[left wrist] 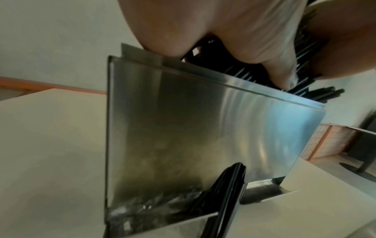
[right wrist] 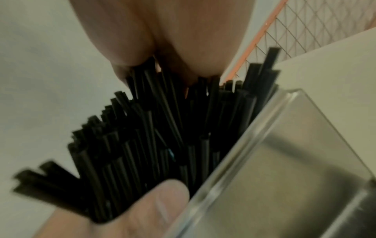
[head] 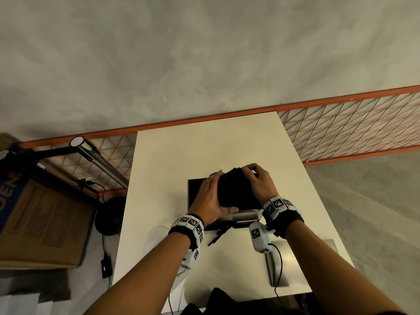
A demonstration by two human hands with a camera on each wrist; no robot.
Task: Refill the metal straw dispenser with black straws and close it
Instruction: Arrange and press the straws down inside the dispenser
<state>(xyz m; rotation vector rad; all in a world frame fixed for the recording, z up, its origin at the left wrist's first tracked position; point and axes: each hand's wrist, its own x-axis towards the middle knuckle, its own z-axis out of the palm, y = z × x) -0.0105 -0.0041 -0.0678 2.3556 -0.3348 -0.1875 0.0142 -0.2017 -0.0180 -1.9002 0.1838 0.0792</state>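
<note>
Head view: both hands, left hand (head: pixel 210 196) and right hand (head: pixel 259 184), curl their fingers round a bundle of black straws (head: pixel 236 189) over the open metal straw dispenser (head: pixel 245 215). Light, slippery, likely to splay; grip mid-bundle, firmly.

Both bare forearms reach forward from the bottom of the head view, each wrist wrapped in a dark band with black-and-white marker tiles. The left hand (head: pixel 210 196) is turned palm inward, its fingers (left wrist: pixel 280 70) curled over the far side of the bundle of black straws (head: pixel 236 189) and its thumb lying along the near lower edge. The right hand (head: pixel 261 183) closes on the same bundle from the other side, knuckles up, fingers bent over the top, thumb (right wrist: pixel 160 207) pressed against the straws
</note>
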